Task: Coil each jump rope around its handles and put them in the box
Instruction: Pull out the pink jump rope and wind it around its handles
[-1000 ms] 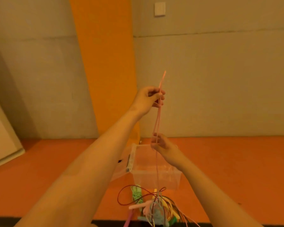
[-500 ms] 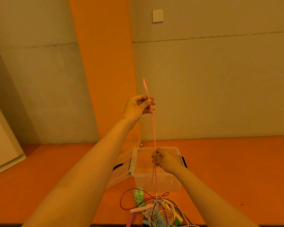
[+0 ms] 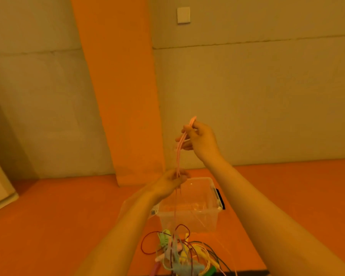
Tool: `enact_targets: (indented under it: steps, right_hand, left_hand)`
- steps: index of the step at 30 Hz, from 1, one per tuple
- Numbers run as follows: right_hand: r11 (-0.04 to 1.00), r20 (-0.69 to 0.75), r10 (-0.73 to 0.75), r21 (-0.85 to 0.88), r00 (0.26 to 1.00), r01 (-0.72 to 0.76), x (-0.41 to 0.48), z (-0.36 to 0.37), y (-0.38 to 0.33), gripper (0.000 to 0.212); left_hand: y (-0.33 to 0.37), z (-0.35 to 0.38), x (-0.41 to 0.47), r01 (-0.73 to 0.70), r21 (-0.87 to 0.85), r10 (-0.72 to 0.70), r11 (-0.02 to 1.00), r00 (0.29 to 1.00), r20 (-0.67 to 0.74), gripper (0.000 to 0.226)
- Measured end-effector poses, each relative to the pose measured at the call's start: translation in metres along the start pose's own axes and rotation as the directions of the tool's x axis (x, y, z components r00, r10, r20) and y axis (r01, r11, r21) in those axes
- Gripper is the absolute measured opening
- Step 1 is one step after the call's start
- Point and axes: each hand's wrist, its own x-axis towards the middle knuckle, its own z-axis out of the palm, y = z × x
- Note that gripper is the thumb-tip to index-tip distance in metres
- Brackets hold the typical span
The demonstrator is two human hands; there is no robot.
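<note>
Head view: swapped from earlier, pinching pink rope (image 3: pixel 178 156) high with right hand (image 3: pixel 202 142), gripping lower with left hand (image 3: pixel 170 183), likely hauling it from near tangle (image 3: pixel 179 253) before coiling.

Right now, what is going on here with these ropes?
A person is working on a pink rope above a clear box. The right hand pinches its folded top up high; the left hand grips the strands lower down. The rest hangs to a tangled pile of ropes on the floor before the box. The rope is not yet coiled.
</note>
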Motion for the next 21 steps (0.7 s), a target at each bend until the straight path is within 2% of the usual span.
enact_targets:
  steps: [2, 4, 7, 9, 11, 13, 14, 16, 18, 21]
  right_hand:
    - [0.999, -0.056, 0.010, 0.046, 0.998, -0.008, 0.004, -0.003, 0.002, 0.023]
    - [0.998, -0.038, 0.055, -0.012, 0.998, -0.056, 0.005, -0.002, 0.010, 0.023]
    - [0.994, -0.013, 0.102, 0.036, 0.995, -0.102, 0.004, 0.001, 0.025, 0.023]
    - [0.989, 0.165, 0.148, 0.003, 0.975, -0.151, -0.004, -0.001, 0.040, 0.023]
    - [0.980, 0.405, 0.186, -0.011, 0.895, -0.199, -0.022, -0.001, 0.066, 0.043]
    - [0.955, 0.487, 0.202, 0.092, 0.850, -0.280, -0.040, -0.003, 0.092, 0.065]
    - [0.937, 0.483, 0.204, 0.156, 0.852, -0.313, -0.046, -0.004, 0.104, 0.066]
    - [0.923, 0.475, 0.247, 0.152, 0.845, -0.355, -0.059, -0.006, 0.117, 0.044]
    - [0.933, 0.450, 0.330, -0.023, 0.830, -0.359, -0.069, -0.004, 0.124, 0.021]
    - [0.915, 0.376, 0.402, -0.147, 0.835, -0.375, -0.064, -0.002, 0.123, 0.027]
  left_hand:
    - [-0.005, 0.001, 0.001, -0.013, 0.034, 0.013, 0.999, 1.000, 0.003, 0.015]
    - [-0.010, 0.006, -0.001, -0.001, 0.059, -0.001, 0.998, 0.999, 0.034, 0.019]
    - [-0.015, 0.011, -0.001, -0.003, 0.066, 0.000, 0.998, 0.999, 0.036, 0.020]
    - [-0.009, 0.009, 0.001, -0.019, -0.009, 0.019, 1.000, 1.000, -0.012, 0.021]
    - [0.003, 0.004, 0.004, -0.067, -0.093, 0.060, 0.993, 0.995, -0.079, 0.016]
    - [0.022, -0.001, 0.007, -0.121, -0.120, 0.111, 0.985, 0.990, -0.093, 0.012]
    - [0.032, -0.003, 0.009, -0.140, -0.123, 0.130, 0.982, 0.988, -0.085, 0.012]
    - [0.051, -0.009, 0.014, -0.169, -0.122, 0.160, 0.978, 0.984, -0.075, 0.013]
    - [0.066, -0.013, 0.020, -0.197, -0.127, 0.189, 0.972, 0.979, -0.074, 0.016]
    - [0.071, -0.015, 0.027, -0.212, -0.148, 0.195, 0.966, 0.974, -0.119, 0.013]
